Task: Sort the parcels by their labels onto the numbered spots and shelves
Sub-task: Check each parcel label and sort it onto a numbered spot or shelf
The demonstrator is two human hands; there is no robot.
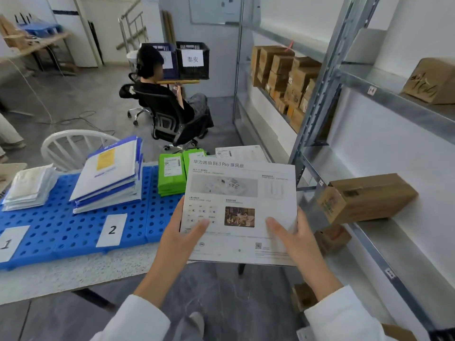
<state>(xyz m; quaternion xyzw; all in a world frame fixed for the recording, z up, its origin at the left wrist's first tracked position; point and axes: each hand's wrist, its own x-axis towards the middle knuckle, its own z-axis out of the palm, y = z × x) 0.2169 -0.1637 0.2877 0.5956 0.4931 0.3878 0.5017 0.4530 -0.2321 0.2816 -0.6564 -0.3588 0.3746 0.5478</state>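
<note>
I hold a flat white router box point(242, 190) with printed pictures in front of me, above the floor beside the table's right end. My left hand point(183, 238) grips its lower left edge, thumb on the face. My right hand point(294, 238) grips its lower right edge. On the blue perforated mat point(61, 239) lie paper cards marked 1 point(8, 243) and 2 point(112, 230). Behind them sit a pile of white padded mailers point(30, 187), a stack of blue-and-white envelopes point(112, 174) and green parcels point(172, 174). Another white box point(240, 152) lies behind the held one.
A grey metal shelf rack point(322, 94) runs along the right wall with brown cartons point(364, 196), a further stack of cartons point(285, 77) and a carton on the upper shelf point(432, 80). A person sits in a black office chair point(172, 119) ahead. A white chair point(71, 146) stands behind the table.
</note>
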